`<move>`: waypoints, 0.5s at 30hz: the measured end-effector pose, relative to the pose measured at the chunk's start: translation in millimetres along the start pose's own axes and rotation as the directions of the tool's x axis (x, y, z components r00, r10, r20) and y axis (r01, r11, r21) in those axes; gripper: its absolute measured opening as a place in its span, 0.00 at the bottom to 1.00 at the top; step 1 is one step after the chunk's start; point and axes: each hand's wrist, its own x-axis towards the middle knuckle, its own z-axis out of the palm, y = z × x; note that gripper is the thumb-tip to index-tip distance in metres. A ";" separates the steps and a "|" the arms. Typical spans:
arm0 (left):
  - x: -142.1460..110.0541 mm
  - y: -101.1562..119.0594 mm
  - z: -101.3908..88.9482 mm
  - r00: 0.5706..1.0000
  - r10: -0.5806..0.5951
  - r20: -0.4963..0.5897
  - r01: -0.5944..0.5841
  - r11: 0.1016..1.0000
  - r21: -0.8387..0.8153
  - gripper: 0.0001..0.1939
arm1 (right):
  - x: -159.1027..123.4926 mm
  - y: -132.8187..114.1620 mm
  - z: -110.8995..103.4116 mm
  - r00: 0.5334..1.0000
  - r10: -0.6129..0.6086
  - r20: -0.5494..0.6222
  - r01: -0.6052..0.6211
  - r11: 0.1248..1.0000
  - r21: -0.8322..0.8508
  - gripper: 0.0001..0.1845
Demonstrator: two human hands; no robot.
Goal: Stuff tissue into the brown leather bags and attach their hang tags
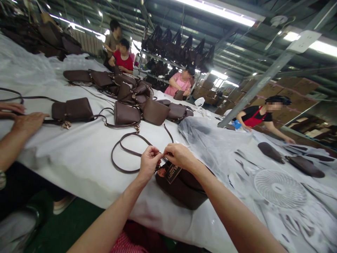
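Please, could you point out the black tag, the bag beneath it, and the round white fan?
Black tag (173, 173), head view: its printed face.
Bag (181, 195), head view: its brown side.
White fan (279, 189), head view: the middle of its front.

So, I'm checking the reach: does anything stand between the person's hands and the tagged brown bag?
Nothing visible does. The left hand and right hand are close together at the bag, near its tag; the other bags lie elsewhere.

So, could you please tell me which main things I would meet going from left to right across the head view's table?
A co-worker's hands → a brown bag → the wearer's left hand → the wearer's right hand → a round white fan.
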 end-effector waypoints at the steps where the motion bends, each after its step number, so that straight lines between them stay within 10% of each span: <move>1: 0.5 -0.2 0.0 1.000 -0.011 -0.007 0.011 1.000 -0.009 0.17 | 0.1 0.5 0.1 1.000 0.000 0.003 0.000 1.000 0.005 0.08; 15: -2.4 2.8 -0.5 0.999 -0.050 0.003 0.050 0.997 -0.064 0.17 | 2.0 -8.5 -0.1 0.996 0.074 0.051 -0.068 0.991 -0.112 0.11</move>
